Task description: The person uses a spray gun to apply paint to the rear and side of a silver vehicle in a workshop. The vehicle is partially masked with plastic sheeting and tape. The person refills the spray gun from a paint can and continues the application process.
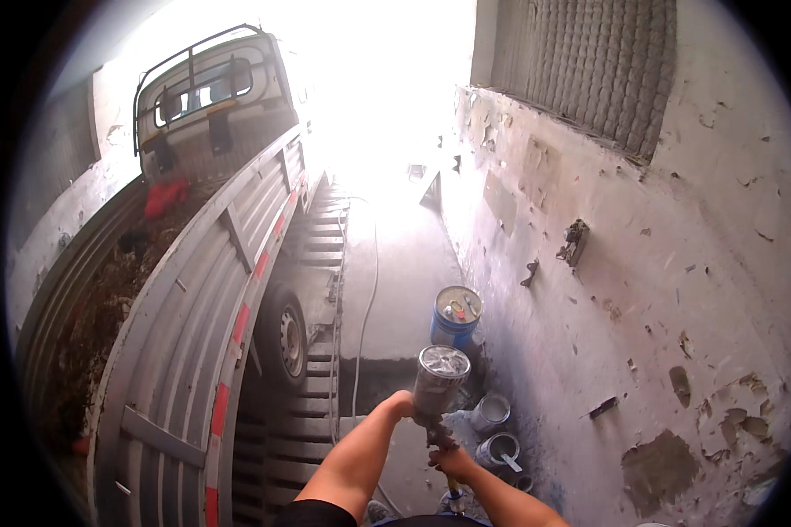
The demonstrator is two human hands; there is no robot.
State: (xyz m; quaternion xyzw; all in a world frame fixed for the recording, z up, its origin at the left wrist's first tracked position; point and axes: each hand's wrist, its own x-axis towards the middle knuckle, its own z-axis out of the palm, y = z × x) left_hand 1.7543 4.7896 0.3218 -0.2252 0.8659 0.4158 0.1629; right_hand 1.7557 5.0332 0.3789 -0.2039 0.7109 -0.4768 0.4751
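Left: grey truck (185,307), red-and-white strips along its side. Hose (373,290) on floor. Left hand (402,403) against spray gun (436,400), fingers hidden, grip cannot tell. Gun near centre, cup uppermost. Right hand (451,460) wrapped round its handle. Blue drum (454,331) beyond; cans (498,450) right, near peeling wall (589,307).

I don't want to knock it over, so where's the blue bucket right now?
In the head view, the blue bucket stands right of centre, near the foot of the right-hand wall, just above the spray gun in the picture.
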